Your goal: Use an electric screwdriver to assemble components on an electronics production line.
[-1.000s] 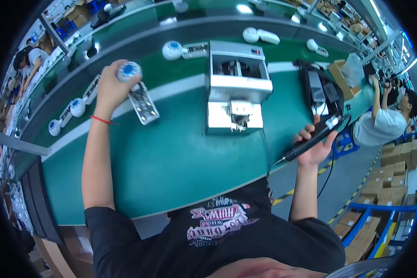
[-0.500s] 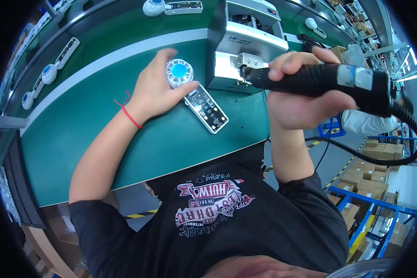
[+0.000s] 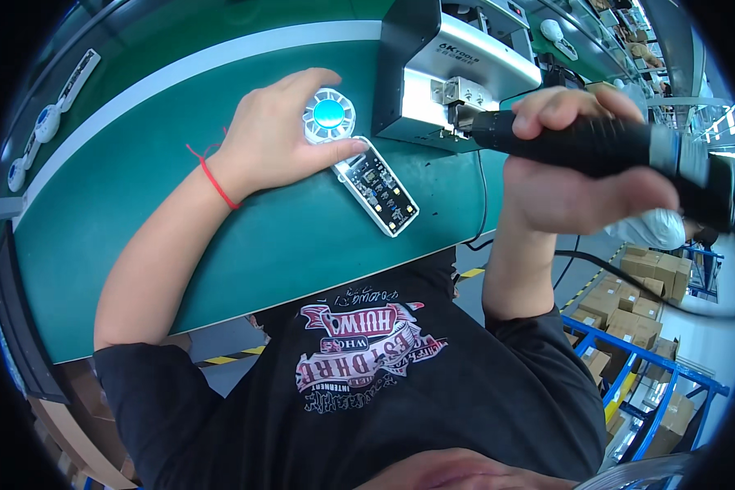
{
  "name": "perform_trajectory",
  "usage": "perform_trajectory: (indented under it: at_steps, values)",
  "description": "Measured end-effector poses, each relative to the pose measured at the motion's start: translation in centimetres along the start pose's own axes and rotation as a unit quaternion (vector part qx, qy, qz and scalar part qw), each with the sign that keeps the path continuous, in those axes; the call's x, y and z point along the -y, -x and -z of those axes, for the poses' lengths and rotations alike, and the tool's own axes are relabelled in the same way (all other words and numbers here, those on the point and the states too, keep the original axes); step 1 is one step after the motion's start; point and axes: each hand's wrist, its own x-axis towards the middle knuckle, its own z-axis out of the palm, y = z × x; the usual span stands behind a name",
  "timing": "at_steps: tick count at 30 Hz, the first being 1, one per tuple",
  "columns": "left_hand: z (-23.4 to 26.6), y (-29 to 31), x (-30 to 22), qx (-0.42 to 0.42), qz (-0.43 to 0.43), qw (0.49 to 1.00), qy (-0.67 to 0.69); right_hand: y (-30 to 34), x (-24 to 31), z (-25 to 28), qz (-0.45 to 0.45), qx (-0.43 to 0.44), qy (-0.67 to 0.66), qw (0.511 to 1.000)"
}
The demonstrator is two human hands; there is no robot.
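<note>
My left hand (image 3: pixel 282 135) is closed round the round vented head of a white handheld device (image 3: pixel 329 114) with a bright blue centre, thumb across its neck. The device lies on the green bench, and its open handle shows a dark circuit board (image 3: pixel 384 194). My right hand (image 3: pixel 576 175) grips a black electric screwdriver (image 3: pixel 580 140), held nearly level with a cord at its far end. Its tip points left at the metal outlet block of a screw feeder (image 3: pixel 445 90). Whether a screw sits on the bit is too small to tell.
More white devices (image 3: pixel 47 122) lie along the back left beyond a pale strip, and another white device (image 3: pixel 552 31) is at the far right. A black cable (image 3: pixel 482 196) hangs over the bench's front edge. Cardboard boxes (image 3: pixel 629 306) stand on blue racks to the right.
The whole view has shifted and turned a little. The screwdriver's tip stays at the feeder outlet while its rear end looks lower. My left hand keeps its hold on the device.
</note>
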Motion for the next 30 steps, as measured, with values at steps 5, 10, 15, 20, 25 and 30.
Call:
perform_trajectory:
  at_steps: [5, 10, 15, 20, 25, 30]
  values:
    - [0.2, 0.4, -0.6, 0.024, -0.003, 1.000, -0.010, 1.8, 0.9, -1.6, -0.006, -0.014, -0.001, 1.000]
    - [0.5, 0.9, -0.5, 0.027, -0.002, 1.000, -0.013, 0.6, 2.1, -2.8, 0.061, -0.043, 0.037, 0.997]
    - [0.7, 1.0, -0.6, 0.024, -0.006, 1.000, -0.017, 0.9, 1.0, -2.3, 0.082, -0.040, 0.037, 0.995]
    - [0.7, 1.4, -0.6, 0.013, -0.005, 1.000, -0.024, 0.1, 0.3, -0.5, 0.003, 0.035, -0.019, 0.999]
    - [0.6, 0.8, -0.4, 0.020, -0.008, 0.999, -0.031, 1.9, 1.2, -3.9, -0.022, 0.018, -0.059, 0.998]
    - [0.4, 1.2, -0.3, 0.021, -0.002, 0.999, -0.035, 2.8, -0.1, -5.9, -0.049, 0.004, -0.094, 0.994]
